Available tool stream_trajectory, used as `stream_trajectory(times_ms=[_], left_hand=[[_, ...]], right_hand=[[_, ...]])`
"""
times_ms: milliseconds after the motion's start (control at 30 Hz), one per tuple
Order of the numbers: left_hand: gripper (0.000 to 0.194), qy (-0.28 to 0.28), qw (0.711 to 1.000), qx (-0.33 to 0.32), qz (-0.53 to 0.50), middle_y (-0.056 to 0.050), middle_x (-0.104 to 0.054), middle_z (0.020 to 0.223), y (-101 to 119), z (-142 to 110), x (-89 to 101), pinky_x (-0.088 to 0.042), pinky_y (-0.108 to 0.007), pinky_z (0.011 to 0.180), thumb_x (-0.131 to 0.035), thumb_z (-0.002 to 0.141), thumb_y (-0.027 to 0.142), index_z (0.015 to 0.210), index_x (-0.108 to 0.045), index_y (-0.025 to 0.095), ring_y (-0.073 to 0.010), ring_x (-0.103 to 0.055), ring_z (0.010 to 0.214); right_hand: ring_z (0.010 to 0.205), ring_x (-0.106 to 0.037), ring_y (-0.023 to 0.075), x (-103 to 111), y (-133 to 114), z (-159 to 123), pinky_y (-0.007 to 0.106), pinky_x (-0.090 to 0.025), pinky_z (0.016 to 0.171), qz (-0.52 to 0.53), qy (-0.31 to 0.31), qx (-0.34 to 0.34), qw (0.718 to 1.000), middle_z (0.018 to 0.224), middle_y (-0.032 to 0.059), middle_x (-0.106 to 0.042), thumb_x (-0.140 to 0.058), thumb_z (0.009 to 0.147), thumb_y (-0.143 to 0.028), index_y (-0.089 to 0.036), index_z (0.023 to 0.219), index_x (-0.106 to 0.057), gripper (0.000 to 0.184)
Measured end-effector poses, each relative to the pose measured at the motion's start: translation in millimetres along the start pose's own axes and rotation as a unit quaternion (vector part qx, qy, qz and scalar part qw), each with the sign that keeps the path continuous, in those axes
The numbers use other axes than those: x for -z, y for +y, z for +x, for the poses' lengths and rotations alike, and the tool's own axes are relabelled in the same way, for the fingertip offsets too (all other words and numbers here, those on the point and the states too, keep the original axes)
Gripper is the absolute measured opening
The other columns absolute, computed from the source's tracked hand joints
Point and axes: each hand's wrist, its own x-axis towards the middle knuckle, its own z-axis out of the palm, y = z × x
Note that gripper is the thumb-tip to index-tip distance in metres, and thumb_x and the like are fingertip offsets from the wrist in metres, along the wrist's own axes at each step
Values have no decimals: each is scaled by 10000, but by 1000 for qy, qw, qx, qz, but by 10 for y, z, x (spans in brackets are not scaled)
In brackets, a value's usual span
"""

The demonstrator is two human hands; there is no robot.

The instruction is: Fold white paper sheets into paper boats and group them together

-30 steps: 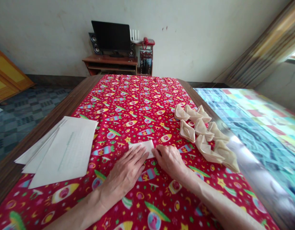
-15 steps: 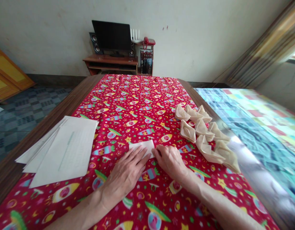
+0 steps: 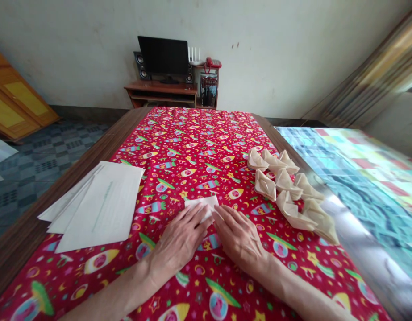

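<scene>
A small folded piece of white paper [image 3: 206, 202] lies flat on the red patterned tablecloth in front of me. My left hand [image 3: 184, 232] rests on it with fingers stretched out, pressing its left and near part and hiding much of it. At the paper's right edge is my right hand [image 3: 239, 236], fingers extended and lying low, fingertips touching that edge; its thumb is mostly hidden. Several folded paper boats [image 3: 291, 211] stand in loose rows to the right of my right hand. Left of my hands is a fanned stack of paper sheets [image 3: 101, 207] with faint print.
The red tablecloth [image 3: 192, 156] covers a brown wooden table [image 3: 101, 151]. Beyond it stand a desk [image 3: 162, 89] with a monitor [image 3: 164, 55], speakers and a red telephone [image 3: 212, 63]. A bed with a coloured sheet [image 3: 343, 178] is close on the right; a yellow cabinet [image 3: 21, 96] stands left.
My right hand has gone from curled fingers at the paper's right edge to stretched-out fingers there. My left hand stays on the paper. The whole view has shifted slightly.
</scene>
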Motion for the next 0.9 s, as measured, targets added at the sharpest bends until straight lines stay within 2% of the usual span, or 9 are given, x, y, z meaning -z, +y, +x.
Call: stream_trajectory(times_ms=[100, 267, 500, 733, 833, 900], left_hand=[[391, 4, 1000, 13, 0, -47, -427, 1428, 10, -5, 13, -336, -406, 1098, -394, 944, 224, 1331, -452, 220, -211, -342, 1345], [364, 31, 999, 13, 9, -28, -459, 1406, 13, -79, 47, -334, -390, 1097, -406, 947, 260, 1299, -495, 236, -195, -371, 1328], [369, 43, 998, 33, 32, -21, -497, 1373, -44, -276, 109, -335, -384, 1093, -397, 941, 220, 1291, -512, 227, -190, -414, 1301], [422, 10, 995, 33, 89, -14, -428, 1420, -168, -505, 110, -365, -430, 1059, -425, 928, 229, 1349, -448, 224, -238, -377, 1324], [438, 16, 994, 32, 105, -27, -436, 1414, -204, -572, 124, -380, -429, 1044, -435, 923, 245, 1360, -434, 217, -244, -401, 1308], [395, 39, 993, 29, 106, -39, -482, 1381, -200, -564, 152, -386, -424, 1041, -432, 923, 235, 1311, -496, 202, -238, -441, 1278]], right_hand=[[1142, -536, 243, 9, -57, -51, 387, -449, 924, 11, -12, 7, 1000, 1192, 126, -624, -403, 929, -160, -96, 1162, -592, 307], [1160, -543, 216, 5, -31, -72, 381, -434, 972, 20, -30, -17, 999, 1201, 102, -627, -452, 915, -189, -143, 1154, -617, 294], [1140, -566, 206, 28, 29, -123, 347, -458, 933, 5, -20, -22, 1000, 1193, 93, -634, -459, 900, -163, -146, 1122, -640, 287], [1114, -582, 213, 44, 26, -149, 354, -463, 896, -15, -14, -39, 999, 1193, 80, -635, -432, 916, -165, -138, 1140, -631, 301], [1120, -575, 215, 27, 23, -148, 356, -462, 894, -20, -17, -35, 999, 1182, 90, -641, -429, 918, -164, -133, 1137, -631, 299], [1122, -569, 224, 10, 25, -152, 357, -460, 894, -23, -14, -22, 999, 1167, 105, -647, -428, 917, -158, -117, 1130, -632, 298]])
